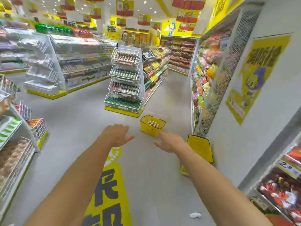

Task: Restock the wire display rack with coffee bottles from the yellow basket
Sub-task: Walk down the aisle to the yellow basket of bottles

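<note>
A yellow basket (146, 128) stands on the grey floor ahead, with several coffee bottles (153, 124) upright inside it. Behind it, at the end of an aisle shelf, rises the white wire display rack (125, 82) with tiers of bottles. Both my arms stretch forward over the floor. My left hand (117, 134) is open, fingers spread, left of the basket and short of it. My right hand (168, 141) is open too, just in front of the basket's near right corner, holding nothing.
A second yellow basket (201, 148) sits on the floor by the white wall at right. Stocked shelves (206, 66) line both sides. A yellow floor sticker (109, 185) lies underfoot, and a crumpled white scrap (195, 215) near the bottom. A person (124, 38) stands far back.
</note>
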A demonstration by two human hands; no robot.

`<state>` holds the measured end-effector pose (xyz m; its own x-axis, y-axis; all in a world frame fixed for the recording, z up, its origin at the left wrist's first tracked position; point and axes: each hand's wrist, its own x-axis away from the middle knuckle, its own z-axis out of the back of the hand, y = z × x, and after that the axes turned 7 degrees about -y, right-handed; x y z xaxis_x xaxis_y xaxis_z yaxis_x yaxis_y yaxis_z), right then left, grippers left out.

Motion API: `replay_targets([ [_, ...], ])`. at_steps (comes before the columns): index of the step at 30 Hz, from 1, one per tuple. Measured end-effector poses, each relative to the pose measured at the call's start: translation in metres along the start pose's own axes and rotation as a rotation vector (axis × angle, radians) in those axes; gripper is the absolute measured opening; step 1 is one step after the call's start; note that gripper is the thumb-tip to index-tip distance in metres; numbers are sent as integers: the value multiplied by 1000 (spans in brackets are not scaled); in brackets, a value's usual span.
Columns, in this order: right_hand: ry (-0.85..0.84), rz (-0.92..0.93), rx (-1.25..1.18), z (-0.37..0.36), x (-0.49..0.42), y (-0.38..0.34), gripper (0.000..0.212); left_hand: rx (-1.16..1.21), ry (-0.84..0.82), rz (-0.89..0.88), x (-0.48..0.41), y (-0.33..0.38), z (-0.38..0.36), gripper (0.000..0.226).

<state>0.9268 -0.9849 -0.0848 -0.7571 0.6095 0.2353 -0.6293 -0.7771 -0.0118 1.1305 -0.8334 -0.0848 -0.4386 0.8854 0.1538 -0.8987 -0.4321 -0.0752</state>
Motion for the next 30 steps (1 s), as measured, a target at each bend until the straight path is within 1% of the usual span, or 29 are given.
replay_targets([
  [2,22,-1,-26,20,-41,1,52,-8,9,-2,-44,-23,15,68],
  [5,5,-16,-4,34,-104,8,52,-24,-3,-45,-104,-42,20,68],
  [9,3,-29,8,33,-199,23,53,-26,-34,-91,-192,-61,7,65],
  [15,-56,-38,14,37,-363,61,59,-60,-89,-109,-346,-86,-12,67],
  [18,-55,-36,7,63,-444,88,57,-69,-106,-116,-428,-101,7,68],
  [21,-24,-63,-9,97,-521,114,50,-59,-40,-110,-506,-118,40,67],
  [26,-17,-54,-10,132,-630,130,56,-54,-1,-135,-612,-145,73,66],
  [30,-28,-35,4,139,-715,140,57,-48,-37,-154,-699,-166,79,64],
])
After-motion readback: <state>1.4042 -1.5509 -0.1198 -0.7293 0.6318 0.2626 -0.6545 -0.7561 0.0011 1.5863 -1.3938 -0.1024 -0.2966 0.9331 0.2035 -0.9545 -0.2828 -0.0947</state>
